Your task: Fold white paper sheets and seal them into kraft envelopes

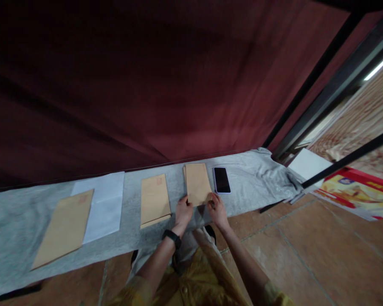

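Note:
A brown paper envelope (pixel 198 182) lies near the middle of the cloth-covered bench, with another envelope's edge showing under its left side. My left hand (pixel 183 211) pinches its near left corner. At the near right corner, the fingers of my right hand (pixel 217 209) are closed on the same envelope. A second brown envelope (pixel 155 197) with a small reddish print lies left of my hands, a folded strip along its near end. Just right of the held envelope is a dark-screened smartphone (pixel 222 180) with a pale purple edge.
Farther left, a large brown envelope (pixel 66 225) partly covers white paper sheets (pixel 110 204). Grey cloth (pixel 255 180) covers the narrow bench. A dark red curtain (pixel 178 85) hangs behind it. To the right stand a black metal frame (pixel 312 80) and a red-yellow printed box (pixel 357 193).

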Demonstrator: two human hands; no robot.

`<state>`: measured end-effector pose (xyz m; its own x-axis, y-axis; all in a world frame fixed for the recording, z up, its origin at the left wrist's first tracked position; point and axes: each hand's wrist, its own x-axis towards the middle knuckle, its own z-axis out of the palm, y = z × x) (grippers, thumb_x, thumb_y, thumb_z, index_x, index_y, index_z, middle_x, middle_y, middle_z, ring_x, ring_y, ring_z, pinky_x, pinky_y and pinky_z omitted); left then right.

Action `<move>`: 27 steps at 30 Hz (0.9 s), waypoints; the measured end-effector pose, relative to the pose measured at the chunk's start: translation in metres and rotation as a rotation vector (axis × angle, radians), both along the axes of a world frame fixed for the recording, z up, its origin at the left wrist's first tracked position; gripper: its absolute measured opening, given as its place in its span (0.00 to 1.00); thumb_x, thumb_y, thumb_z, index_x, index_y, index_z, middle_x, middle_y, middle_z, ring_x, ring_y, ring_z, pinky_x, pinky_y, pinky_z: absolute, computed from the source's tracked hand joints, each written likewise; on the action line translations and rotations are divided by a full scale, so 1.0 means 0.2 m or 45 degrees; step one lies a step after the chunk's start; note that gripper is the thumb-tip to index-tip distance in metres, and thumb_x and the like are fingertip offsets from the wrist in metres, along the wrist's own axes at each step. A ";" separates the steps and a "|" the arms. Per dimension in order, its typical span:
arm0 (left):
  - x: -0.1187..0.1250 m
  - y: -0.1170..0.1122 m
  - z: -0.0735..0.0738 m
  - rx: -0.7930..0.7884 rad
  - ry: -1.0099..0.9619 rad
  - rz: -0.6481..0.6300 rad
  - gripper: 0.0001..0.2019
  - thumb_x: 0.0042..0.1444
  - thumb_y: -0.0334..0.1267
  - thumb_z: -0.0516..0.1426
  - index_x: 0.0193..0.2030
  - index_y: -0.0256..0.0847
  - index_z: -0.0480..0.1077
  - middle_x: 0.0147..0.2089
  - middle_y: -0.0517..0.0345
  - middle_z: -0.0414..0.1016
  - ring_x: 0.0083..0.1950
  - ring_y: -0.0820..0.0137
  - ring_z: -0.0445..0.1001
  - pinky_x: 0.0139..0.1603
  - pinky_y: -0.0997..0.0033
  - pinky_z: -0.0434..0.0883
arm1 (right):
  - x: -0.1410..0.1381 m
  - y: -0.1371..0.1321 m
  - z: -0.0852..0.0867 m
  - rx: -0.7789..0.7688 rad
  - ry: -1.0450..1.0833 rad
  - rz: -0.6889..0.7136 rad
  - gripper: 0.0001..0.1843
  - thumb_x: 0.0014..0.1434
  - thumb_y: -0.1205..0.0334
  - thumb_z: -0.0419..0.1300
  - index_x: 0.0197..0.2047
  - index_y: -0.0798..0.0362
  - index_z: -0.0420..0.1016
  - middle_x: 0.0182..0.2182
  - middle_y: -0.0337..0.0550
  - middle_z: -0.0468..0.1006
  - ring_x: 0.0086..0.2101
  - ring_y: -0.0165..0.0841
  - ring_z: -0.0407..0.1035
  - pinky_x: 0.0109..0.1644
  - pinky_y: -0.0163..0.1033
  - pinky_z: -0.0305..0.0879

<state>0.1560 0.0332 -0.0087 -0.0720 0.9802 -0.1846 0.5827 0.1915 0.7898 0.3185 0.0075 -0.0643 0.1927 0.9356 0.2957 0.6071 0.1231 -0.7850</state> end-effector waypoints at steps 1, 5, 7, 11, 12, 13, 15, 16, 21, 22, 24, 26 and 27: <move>0.00 -0.01 0.01 0.009 0.015 -0.005 0.17 0.58 0.27 0.54 0.53 0.37 0.75 0.51 0.46 0.80 0.52 0.63 0.77 0.55 0.65 0.70 | 0.00 0.00 0.00 0.004 0.010 0.011 0.27 0.60 0.67 0.53 0.62 0.56 0.69 0.57 0.57 0.73 0.57 0.44 0.69 0.63 0.52 0.67; 0.01 -0.06 0.03 0.091 0.114 -0.041 0.24 0.58 0.28 0.54 0.62 0.37 0.69 0.55 0.44 0.78 0.53 0.63 0.77 0.56 0.66 0.70 | 0.03 -0.01 -0.01 0.003 0.007 0.008 0.31 0.58 0.68 0.55 0.66 0.56 0.65 0.59 0.57 0.71 0.60 0.44 0.67 0.65 0.52 0.65; 0.02 -0.07 0.04 0.142 0.190 -0.063 0.25 0.59 0.29 0.54 0.65 0.37 0.66 0.57 0.42 0.76 0.54 0.63 0.77 0.56 0.66 0.70 | 0.05 -0.01 -0.01 -0.003 0.001 0.015 0.30 0.58 0.67 0.56 0.65 0.56 0.66 0.59 0.57 0.71 0.60 0.45 0.67 0.65 0.52 0.65; 0.02 -0.07 0.04 0.176 0.299 -0.088 0.25 0.61 0.31 0.55 0.65 0.37 0.65 0.59 0.42 0.75 0.56 0.63 0.76 0.58 0.68 0.70 | 0.08 -0.01 0.01 -0.010 -0.045 0.081 0.29 0.60 0.64 0.57 0.65 0.57 0.66 0.59 0.58 0.71 0.60 0.44 0.66 0.65 0.52 0.65; 0.02 -0.08 0.04 0.178 0.337 -0.101 0.25 0.61 0.31 0.55 0.65 0.38 0.65 0.60 0.43 0.74 0.57 0.63 0.76 0.58 0.68 0.70 | 0.08 -0.01 0.02 -0.016 -0.064 0.087 0.29 0.61 0.63 0.57 0.65 0.57 0.66 0.59 0.58 0.71 0.60 0.44 0.66 0.65 0.52 0.65; 0.02 -0.09 0.04 0.186 0.383 -0.118 0.25 0.61 0.31 0.55 0.66 0.39 0.65 0.61 0.44 0.73 0.58 0.63 0.76 0.58 0.68 0.70 | 0.08 -0.01 0.02 -0.023 -0.083 0.089 0.28 0.61 0.63 0.57 0.65 0.57 0.66 0.59 0.58 0.71 0.60 0.44 0.66 0.65 0.51 0.65; 0.02 -0.12 0.04 0.214 0.487 -0.155 0.25 0.62 0.32 0.55 0.67 0.39 0.64 0.63 0.44 0.71 0.59 0.61 0.75 0.57 0.67 0.71 | 0.09 -0.01 0.04 -0.030 -0.113 0.092 0.28 0.62 0.62 0.57 0.65 0.55 0.66 0.60 0.56 0.72 0.61 0.44 0.66 0.64 0.51 0.65; 0.02 -0.13 0.04 0.234 0.536 -0.181 0.25 0.63 0.33 0.55 0.67 0.40 0.63 0.64 0.44 0.71 0.59 0.61 0.75 0.56 0.66 0.71 | 0.09 -0.01 0.04 -0.029 -0.123 0.091 0.27 0.63 0.63 0.57 0.65 0.53 0.66 0.60 0.55 0.72 0.60 0.43 0.66 0.64 0.52 0.65; -0.01 -0.18 0.02 0.322 0.691 -0.310 0.22 0.66 0.36 0.52 0.67 0.42 0.64 0.62 0.44 0.73 0.60 0.59 0.73 0.58 0.63 0.70 | 0.10 -0.01 0.04 -0.011 -0.152 0.082 0.26 0.63 0.62 0.57 0.64 0.53 0.67 0.57 0.55 0.74 0.59 0.45 0.68 0.63 0.54 0.66; -0.01 -0.17 0.01 0.328 0.700 -0.323 0.21 0.66 0.35 0.52 0.66 0.42 0.65 0.61 0.45 0.74 0.60 0.58 0.73 0.58 0.62 0.70 | 0.10 0.00 0.04 -0.007 -0.152 0.079 0.26 0.63 0.61 0.57 0.64 0.53 0.67 0.57 0.55 0.74 0.59 0.45 0.68 0.63 0.54 0.66; -0.02 -0.15 0.01 0.327 0.691 -0.338 0.20 0.66 0.35 0.53 0.64 0.42 0.67 0.59 0.45 0.75 0.60 0.58 0.73 0.58 0.61 0.70 | 0.10 0.01 0.04 0.003 -0.139 0.068 0.25 0.64 0.61 0.57 0.64 0.53 0.68 0.57 0.55 0.74 0.59 0.44 0.68 0.63 0.53 0.67; -0.02 -0.13 0.00 0.324 0.660 -0.338 0.20 0.65 0.35 0.53 0.63 0.43 0.68 0.59 0.46 0.75 0.60 0.58 0.73 0.58 0.60 0.70 | 0.10 0.02 0.04 0.008 -0.119 0.050 0.24 0.64 0.61 0.56 0.63 0.53 0.69 0.56 0.55 0.74 0.58 0.44 0.68 0.62 0.53 0.67; -0.02 -0.12 0.00 0.328 0.641 -0.339 0.20 0.65 0.34 0.53 0.63 0.44 0.69 0.60 0.47 0.75 0.60 0.59 0.73 0.59 0.60 0.70 | 0.10 0.02 0.04 0.007 -0.111 0.040 0.24 0.64 0.61 0.56 0.62 0.53 0.69 0.56 0.55 0.74 0.57 0.44 0.69 0.61 0.53 0.68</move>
<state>0.1511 0.0097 -0.0085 0.1644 0.9850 0.0527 0.8969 -0.1715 0.4076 0.3383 0.0124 -0.0553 0.1362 0.9391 0.3154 0.6690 0.1476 -0.7284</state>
